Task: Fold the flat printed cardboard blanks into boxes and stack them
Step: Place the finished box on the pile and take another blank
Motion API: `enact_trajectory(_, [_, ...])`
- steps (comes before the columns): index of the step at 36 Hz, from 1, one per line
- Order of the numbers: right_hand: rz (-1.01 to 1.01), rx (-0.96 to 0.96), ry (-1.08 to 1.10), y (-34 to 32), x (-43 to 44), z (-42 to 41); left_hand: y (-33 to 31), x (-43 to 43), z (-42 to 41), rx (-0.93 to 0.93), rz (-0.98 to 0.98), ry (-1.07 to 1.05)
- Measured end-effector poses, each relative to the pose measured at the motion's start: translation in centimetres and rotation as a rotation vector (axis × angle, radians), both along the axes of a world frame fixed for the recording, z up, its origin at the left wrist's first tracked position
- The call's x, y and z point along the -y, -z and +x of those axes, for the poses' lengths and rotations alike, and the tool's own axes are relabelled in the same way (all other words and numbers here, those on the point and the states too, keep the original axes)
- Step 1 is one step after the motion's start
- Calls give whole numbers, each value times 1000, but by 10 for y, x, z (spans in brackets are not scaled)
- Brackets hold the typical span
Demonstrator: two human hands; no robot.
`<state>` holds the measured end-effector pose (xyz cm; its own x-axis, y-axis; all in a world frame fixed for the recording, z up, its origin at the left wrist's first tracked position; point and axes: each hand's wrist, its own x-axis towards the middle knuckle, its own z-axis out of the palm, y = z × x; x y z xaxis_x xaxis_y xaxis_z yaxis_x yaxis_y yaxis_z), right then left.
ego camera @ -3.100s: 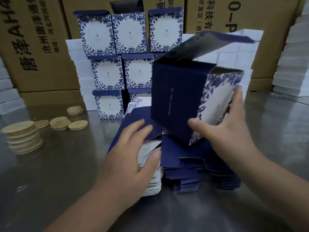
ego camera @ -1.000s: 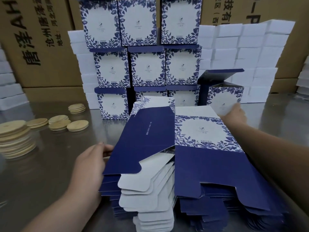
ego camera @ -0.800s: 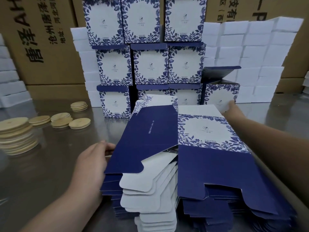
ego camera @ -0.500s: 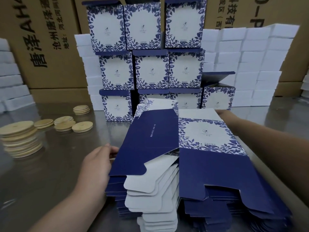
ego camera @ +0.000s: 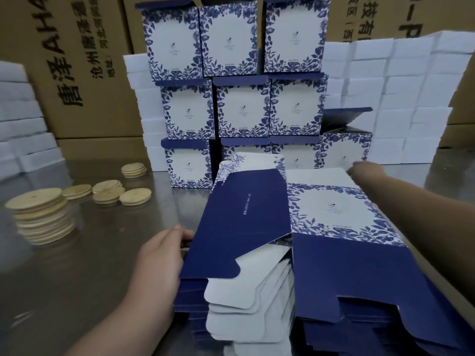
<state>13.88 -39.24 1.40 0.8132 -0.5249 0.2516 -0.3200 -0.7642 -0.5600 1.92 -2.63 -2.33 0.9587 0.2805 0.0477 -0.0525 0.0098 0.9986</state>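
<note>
A pile of flat blue-and-white floral blanks [ego camera: 359,278] lies in front of me on the steel table [ego camera: 77,291]. My left hand [ego camera: 162,253] grips the left edge of the top dark-blue blank [ego camera: 244,227] and tilts it up off the pile. My right hand [ego camera: 365,170], blurred, hovers over the pile's far edge and holds nothing. Just behind it stands a folded box [ego camera: 344,150] with its lid flap raised, at the right end of the bottom row of the stacked folded boxes [ego camera: 241,109], three rows high.
Round wooden discs sit to the left in a tall pile [ego camera: 38,214] and smaller piles [ego camera: 108,191]. White foam blocks [ego camera: 411,98] are stacked behind the boxes and at far left [ego camera: 20,124]. Brown printed cartons [ego camera: 84,73] form the back wall.
My right hand set the folded box at the stack's right end, let go and drew back toward the pile. My left hand keeps its hold on the top blank's edge.
</note>
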Motion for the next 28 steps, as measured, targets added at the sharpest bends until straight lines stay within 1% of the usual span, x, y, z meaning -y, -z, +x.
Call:
enact_trajectory(1, [-22, 2, 21, 1, -2, -3, 0, 0, -1, 1, -3, 1])
enact_trajectory(4, [-5, 9, 32, 7, -6, -17, -2, 0, -3, 0, -54, 8])
enact_trajectory(5, [101, 41, 23, 11, -6, -25, -3, 1, -3, -2, -72, 18])
enact_trajectory(7, [434, 142, 46, 17, -13, -40, -5, 2, -6, -11, -104, 42])
enact_trajectory(9, [607, 232, 19, 22, -19, -59, -7, 2, -7, -22, -156, 55])
enact_trajectory(13, [829, 345, -54, 25, -40, -109, -9, 1, -7, -31, -250, 83])
enact_trajectory(16, [1022, 336, -124, 26, -58, -143, -10, 1, -7, -18, -261, 90])
enact_trajectory(21, [1100, 316, -160, 24, -77, -180, -12, 0, -12, -15, -251, 165])
enact_trajectory(25, [1119, 277, -160, 24, -79, -190, -13, -1, -15, 5, -247, 205])
enact_trajectory(28, [1175, 264, -170, 29, -81, -198, -11, -1, -14, 5, -244, 212])
